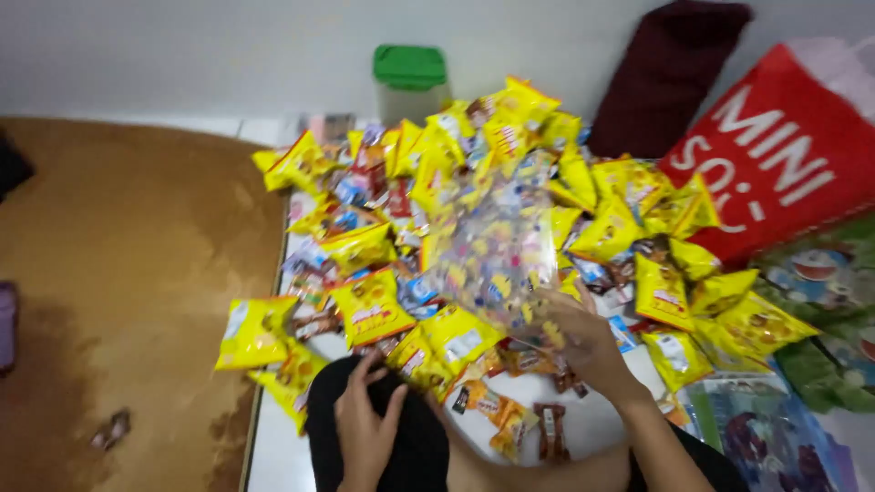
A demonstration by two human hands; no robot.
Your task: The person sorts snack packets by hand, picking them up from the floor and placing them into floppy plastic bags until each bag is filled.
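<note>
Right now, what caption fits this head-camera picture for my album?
Right hand lifts a clear patterned bag over a heap of yellow snack packets.

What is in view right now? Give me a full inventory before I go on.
snack packets: many, mostly yellow, heaped mid-frame
clear printed bag: one, held up over the heap
small brown packets: a few, near edge
bin: one, green lid, by wall
red bag: one, right
dark red cushion: one, top right
brown rug: one, left
left hand: on black cloth
right hand: holding the clear bag
</note>
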